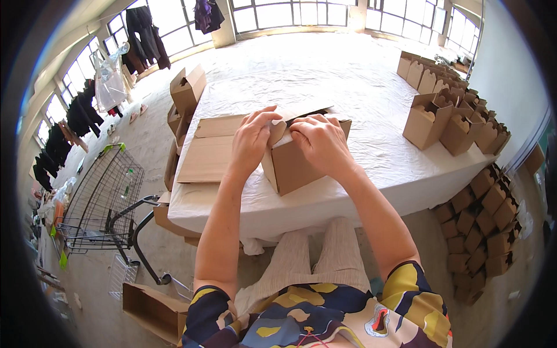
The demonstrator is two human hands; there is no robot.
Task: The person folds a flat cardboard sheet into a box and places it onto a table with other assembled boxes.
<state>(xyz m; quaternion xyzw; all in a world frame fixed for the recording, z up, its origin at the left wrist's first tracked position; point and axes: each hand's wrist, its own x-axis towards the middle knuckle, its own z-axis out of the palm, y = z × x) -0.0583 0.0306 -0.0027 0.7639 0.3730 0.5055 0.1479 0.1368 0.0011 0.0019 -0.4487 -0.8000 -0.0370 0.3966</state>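
Observation:
A brown cardboard box (295, 170) stands on the white cloth-covered table in front of me, its top flaps partly raised. My left hand (254, 138) is at the box's left upper side, fingers bent around a small rounded flap (278, 133). Over the front top edge, my right hand (321, 144) grips the cardboard with curled fingers; some fingertips are hidden in the box opening. Flattened cardboard sheets (203, 155) lie on the table to the left, partly under my left forearm.
Rows of folded boxes (428, 123) stand along the table's right side. More boxes (477, 232) are heaped on the floor at right. Cartons (187, 93) stack against the table's left edge, near a wire cart (101, 200). An open carton (152, 310) sits at lower left.

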